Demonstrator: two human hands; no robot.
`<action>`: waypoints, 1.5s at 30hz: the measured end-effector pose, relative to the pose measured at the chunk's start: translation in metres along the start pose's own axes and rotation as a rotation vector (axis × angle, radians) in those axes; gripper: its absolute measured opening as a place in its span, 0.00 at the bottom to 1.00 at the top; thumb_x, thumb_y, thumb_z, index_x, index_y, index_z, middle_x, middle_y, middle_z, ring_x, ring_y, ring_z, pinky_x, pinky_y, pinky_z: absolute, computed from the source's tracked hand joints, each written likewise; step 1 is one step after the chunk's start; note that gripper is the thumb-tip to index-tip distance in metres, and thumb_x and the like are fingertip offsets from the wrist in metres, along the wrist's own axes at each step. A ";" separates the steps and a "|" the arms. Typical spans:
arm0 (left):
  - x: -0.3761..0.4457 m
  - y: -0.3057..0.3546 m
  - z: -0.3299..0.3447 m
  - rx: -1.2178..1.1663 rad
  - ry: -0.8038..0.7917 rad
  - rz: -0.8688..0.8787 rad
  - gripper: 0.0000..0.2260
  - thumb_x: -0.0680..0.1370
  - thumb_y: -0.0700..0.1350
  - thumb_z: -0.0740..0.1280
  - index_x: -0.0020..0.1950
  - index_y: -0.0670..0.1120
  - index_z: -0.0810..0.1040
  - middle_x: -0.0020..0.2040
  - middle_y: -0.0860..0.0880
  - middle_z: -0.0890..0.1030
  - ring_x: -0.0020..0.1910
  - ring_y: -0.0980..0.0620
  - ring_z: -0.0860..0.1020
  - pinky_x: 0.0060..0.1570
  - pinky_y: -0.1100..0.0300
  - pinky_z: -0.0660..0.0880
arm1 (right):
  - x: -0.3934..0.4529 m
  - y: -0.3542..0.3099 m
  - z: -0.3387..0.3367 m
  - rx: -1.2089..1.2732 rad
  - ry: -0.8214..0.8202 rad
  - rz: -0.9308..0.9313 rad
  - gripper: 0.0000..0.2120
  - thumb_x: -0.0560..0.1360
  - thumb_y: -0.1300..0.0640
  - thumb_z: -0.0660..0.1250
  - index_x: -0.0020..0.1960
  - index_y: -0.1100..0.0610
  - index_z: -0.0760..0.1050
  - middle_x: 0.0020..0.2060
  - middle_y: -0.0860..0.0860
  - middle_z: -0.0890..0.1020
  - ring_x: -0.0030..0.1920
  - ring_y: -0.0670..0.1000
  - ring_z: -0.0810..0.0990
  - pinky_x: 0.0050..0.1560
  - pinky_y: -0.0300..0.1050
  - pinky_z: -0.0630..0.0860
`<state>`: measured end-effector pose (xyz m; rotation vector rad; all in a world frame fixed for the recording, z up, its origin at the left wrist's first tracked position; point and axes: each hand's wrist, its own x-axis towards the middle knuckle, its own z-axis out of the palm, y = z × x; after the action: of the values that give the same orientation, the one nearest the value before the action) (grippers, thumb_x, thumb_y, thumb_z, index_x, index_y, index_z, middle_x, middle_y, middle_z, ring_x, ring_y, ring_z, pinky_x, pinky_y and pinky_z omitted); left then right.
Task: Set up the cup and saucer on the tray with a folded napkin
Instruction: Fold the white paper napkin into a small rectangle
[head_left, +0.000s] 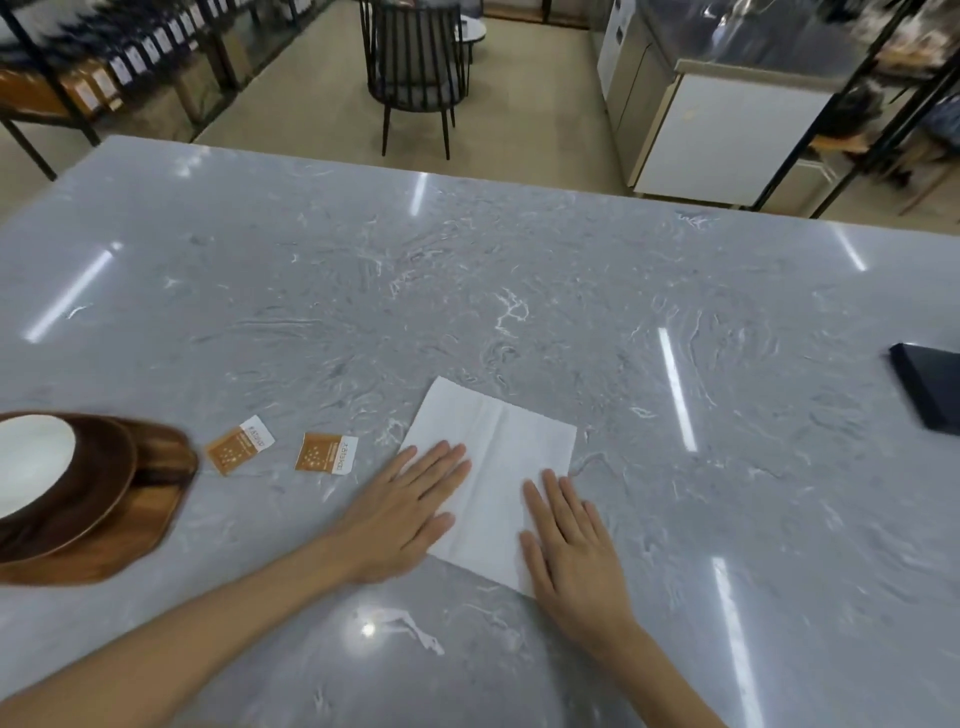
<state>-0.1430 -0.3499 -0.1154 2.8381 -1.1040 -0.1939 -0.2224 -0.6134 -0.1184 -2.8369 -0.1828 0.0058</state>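
A: Biggest first?
B: Grey marble counter (467, 291). Far left, 1 wooden tray (130, 535) w/ 1 brown saucer (98, 467) on it, white inside.
A: Napkin?
B: 1 white napkin (493, 457), flat, centre of counter, long axis running near-to-far, tilted a bit left.
A: Hands?
B: Both flat, fingers straight: left hand (410, 504) presses its left edge, right hand (571, 540) its near-right corner.
A: Smaller bits?
B: 2 orange sachets (326, 453) between tray & napkin.
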 end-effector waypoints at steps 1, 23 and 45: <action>0.005 -0.009 -0.003 0.021 -0.013 0.050 0.28 0.85 0.58 0.45 0.83 0.49 0.47 0.84 0.51 0.49 0.83 0.52 0.44 0.79 0.49 0.45 | -0.006 0.000 0.000 0.005 0.011 0.002 0.26 0.84 0.45 0.49 0.81 0.48 0.57 0.81 0.47 0.55 0.82 0.50 0.51 0.80 0.50 0.50; -0.024 0.083 -0.038 0.016 -0.011 0.069 0.12 0.79 0.44 0.63 0.61 0.47 0.77 0.58 0.47 0.78 0.57 0.46 0.77 0.44 0.50 0.78 | -0.004 0.004 -0.020 0.044 0.075 -0.419 0.20 0.79 0.46 0.68 0.65 0.56 0.78 0.59 0.53 0.82 0.59 0.55 0.79 0.58 0.50 0.77; -0.101 0.025 -0.055 -0.832 0.436 -0.343 0.07 0.77 0.37 0.73 0.51 0.47 0.86 0.45 0.53 0.85 0.44 0.55 0.83 0.45 0.63 0.80 | 0.004 0.034 -0.082 0.403 0.066 -0.292 0.07 0.78 0.58 0.71 0.56 0.51 0.82 0.51 0.42 0.83 0.54 0.43 0.81 0.56 0.35 0.76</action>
<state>-0.2252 -0.2981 -0.0494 2.1276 -0.3173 -0.0316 -0.2123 -0.6693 -0.0497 -2.3835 -0.5174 -0.1022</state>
